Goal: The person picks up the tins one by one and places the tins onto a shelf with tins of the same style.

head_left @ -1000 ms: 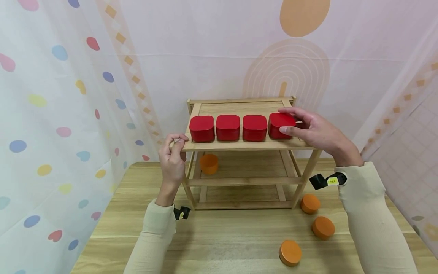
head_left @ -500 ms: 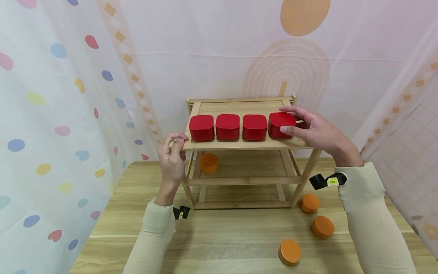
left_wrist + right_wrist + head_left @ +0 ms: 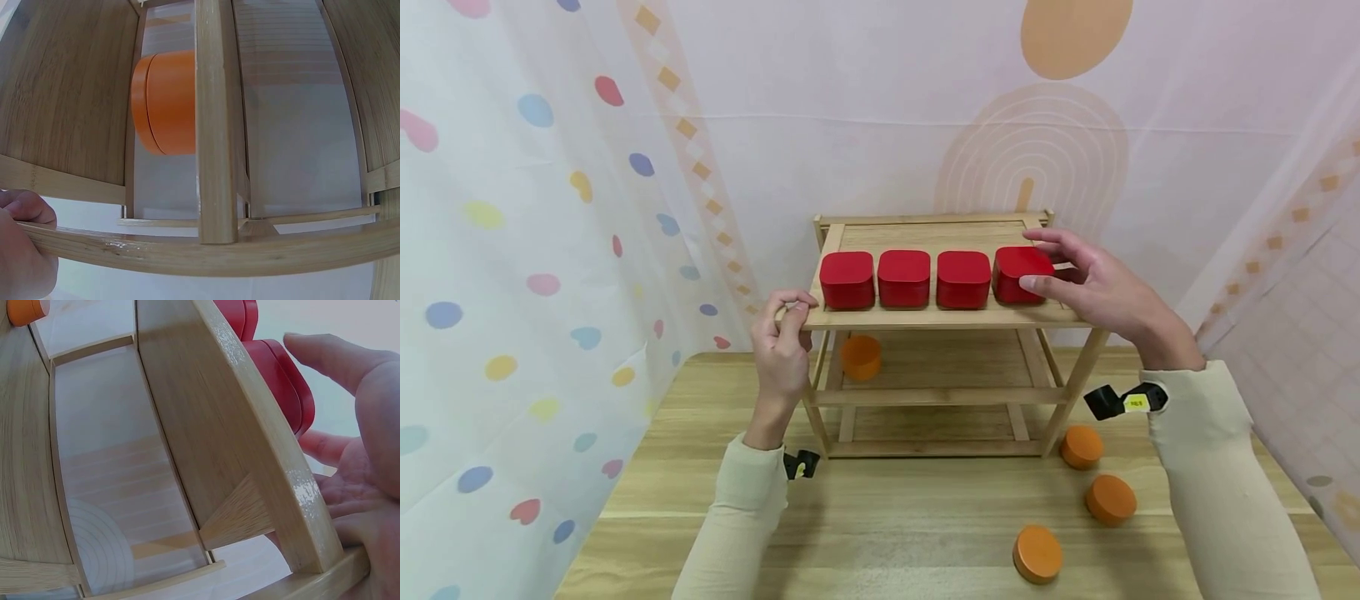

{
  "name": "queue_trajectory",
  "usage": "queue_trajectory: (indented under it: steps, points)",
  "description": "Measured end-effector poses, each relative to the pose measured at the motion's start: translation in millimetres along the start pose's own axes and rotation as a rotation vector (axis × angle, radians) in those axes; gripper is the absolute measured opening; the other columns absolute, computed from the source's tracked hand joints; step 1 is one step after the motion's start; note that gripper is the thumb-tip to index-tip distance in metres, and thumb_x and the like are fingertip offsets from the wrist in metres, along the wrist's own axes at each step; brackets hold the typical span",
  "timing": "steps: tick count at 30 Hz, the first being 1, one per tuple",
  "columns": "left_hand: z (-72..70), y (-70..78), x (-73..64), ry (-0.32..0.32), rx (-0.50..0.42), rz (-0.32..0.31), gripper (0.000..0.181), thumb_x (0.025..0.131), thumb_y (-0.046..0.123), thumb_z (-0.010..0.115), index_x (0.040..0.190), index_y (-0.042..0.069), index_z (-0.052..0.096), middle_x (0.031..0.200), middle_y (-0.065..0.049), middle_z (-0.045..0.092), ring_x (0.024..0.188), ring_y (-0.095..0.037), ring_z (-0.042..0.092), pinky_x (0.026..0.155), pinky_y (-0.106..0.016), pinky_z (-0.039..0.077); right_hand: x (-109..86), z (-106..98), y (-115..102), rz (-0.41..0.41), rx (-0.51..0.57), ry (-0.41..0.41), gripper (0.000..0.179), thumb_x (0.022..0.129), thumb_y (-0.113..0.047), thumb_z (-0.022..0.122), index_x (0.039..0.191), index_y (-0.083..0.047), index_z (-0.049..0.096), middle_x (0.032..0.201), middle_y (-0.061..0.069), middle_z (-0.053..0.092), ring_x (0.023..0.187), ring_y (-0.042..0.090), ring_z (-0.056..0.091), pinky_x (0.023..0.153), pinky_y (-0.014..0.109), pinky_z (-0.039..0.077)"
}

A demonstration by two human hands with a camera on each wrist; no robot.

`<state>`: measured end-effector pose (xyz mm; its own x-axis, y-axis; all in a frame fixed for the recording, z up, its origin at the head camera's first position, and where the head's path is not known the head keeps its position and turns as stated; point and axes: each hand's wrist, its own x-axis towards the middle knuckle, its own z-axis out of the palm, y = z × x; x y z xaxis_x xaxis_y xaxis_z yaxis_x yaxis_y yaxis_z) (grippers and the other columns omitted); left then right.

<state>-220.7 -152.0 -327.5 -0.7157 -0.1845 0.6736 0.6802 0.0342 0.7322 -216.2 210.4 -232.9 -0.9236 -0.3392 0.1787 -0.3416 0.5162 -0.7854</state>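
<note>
Several red rounded-square tins [image 3: 903,279] stand in a row on the top board of a wooden rack [image 3: 917,319]. My left hand [image 3: 781,354] grips the rack's front left corner with thumb and curled fingers; in the left wrist view that hand shows at the lower left, on the front rail [image 3: 144,253]. My right hand [image 3: 1097,287] reaches around the rightmost red tin [image 3: 1018,262], its thumb across the front and its fingers at the right and back. The right wrist view shows the thumb [image 3: 325,356] extended, a small gap from the tin's lid.
An orange round tin [image 3: 861,358] sits on the rack's middle shelf at the left. Several more orange tins, such as one near the front [image 3: 1037,554], lie on the wooden table [image 3: 880,533] to the right. A patterned curtain [image 3: 820,108] hangs behind the rack.
My right fingertips have eased slightly to the right and away from the rightmost red tin. My left hand stays on the rack's corner, and the tins keep their places.
</note>
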Motion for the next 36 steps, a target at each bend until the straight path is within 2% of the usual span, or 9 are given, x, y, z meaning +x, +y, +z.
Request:
queue_trajectory:
  steps: [4, 9, 11, 16, 19, 23, 36]
  points:
    - [0.5, -1.2, 0.3, -0.005, 0.001, -0.005, 0.023, 0.099, 0.006, 0.042, 0.094, -0.010, 0.057, 0.048, 0.003, 0.035, 0.041, -0.010, 0.029, 0.040, -0.022, 0.025, -0.6, 1, 1, -0.023, 0.018, 0.035, 0.057, 0.098, -0.025, 0.061, 0.150, -0.020, 0.038, 0.138, 0.010, 0.049, 0.112, 0.027, 0.056, 0.081, 0.023, 0.050]
    - [1.6, -2.8, 0.2, -0.006, 0.008, -0.005, 0.022, 0.099, 0.006, 0.042, 0.094, -0.010, 0.057, 0.048, 0.003, 0.035, 0.040, -0.011, 0.030, 0.039, -0.022, 0.025, -1.5, 3, 7, -0.098, 0.068, 0.139, 0.052, 0.097, -0.019, 0.061, 0.146, -0.016, 0.043, 0.136, 0.006, 0.050, 0.115, 0.020, 0.052, 0.087, 0.018, 0.046]
    - [2.1, -3.7, 0.2, -0.010, 0.011, -0.005, 0.022, 0.099, 0.006, 0.041, 0.094, -0.010, 0.056, 0.049, 0.003, 0.035, 0.041, -0.011, 0.030, 0.039, -0.022, 0.026, -2.4, 5, 9, -0.155, 0.122, 0.200, 0.048, 0.097, -0.014, 0.060, 0.143, -0.012, 0.047, 0.131, 0.003, 0.052, 0.114, 0.017, 0.051, 0.089, 0.016, 0.043]
    - [3.1, -4.1, 0.3, -0.012, 0.005, -0.006, 0.023, 0.099, 0.006, 0.041, 0.095, -0.011, 0.056, 0.050, 0.003, 0.036, 0.041, -0.010, 0.029, 0.040, -0.022, 0.025, -4.1, 8, 12, -0.316, 0.335, 0.350, 0.033, 0.095, 0.000, 0.058, 0.127, -0.007, 0.058, 0.117, 0.003, 0.058, 0.105, 0.016, 0.053, 0.086, 0.019, 0.044]
    - [3.4, -3.7, 0.2, -0.011, 0.002, -0.005, 0.023, 0.099, 0.007, 0.041, 0.095, -0.011, 0.056, 0.050, 0.003, 0.036, 0.041, -0.010, 0.029, 0.040, -0.021, 0.025, -5.3, 10, 12, -0.367, 0.400, 0.401, 0.028, 0.094, 0.002, 0.058, 0.119, -0.008, 0.063, 0.114, 0.003, 0.062, 0.100, 0.017, 0.054, 0.083, 0.020, 0.045]
    - [3.8, -3.8, -0.1, -0.010, -0.002, -0.006, 0.023, 0.099, 0.007, 0.042, 0.094, -0.011, 0.056, 0.050, 0.003, 0.037, 0.041, -0.010, 0.030, 0.040, -0.021, 0.026, -8.7, 10, 12, -0.392, 0.427, 0.411, 0.026, 0.093, 0.002, 0.059, 0.117, -0.007, 0.065, 0.114, 0.001, 0.063, 0.100, 0.016, 0.055, 0.083, 0.018, 0.046]
    - [2.7, -4.9, 0.6, -0.006, 0.013, -0.004, 0.023, 0.100, 0.007, 0.042, 0.094, -0.010, 0.057, 0.048, 0.003, 0.036, 0.041, -0.010, 0.030, 0.040, -0.022, 0.026, -24.2, 8, 20, -0.437, 0.509, 0.390, 0.034, 0.092, 0.010, 0.055, 0.124, 0.000, 0.061, 0.112, 0.006, 0.063, 0.099, 0.017, 0.057, 0.086, 0.019, 0.048]
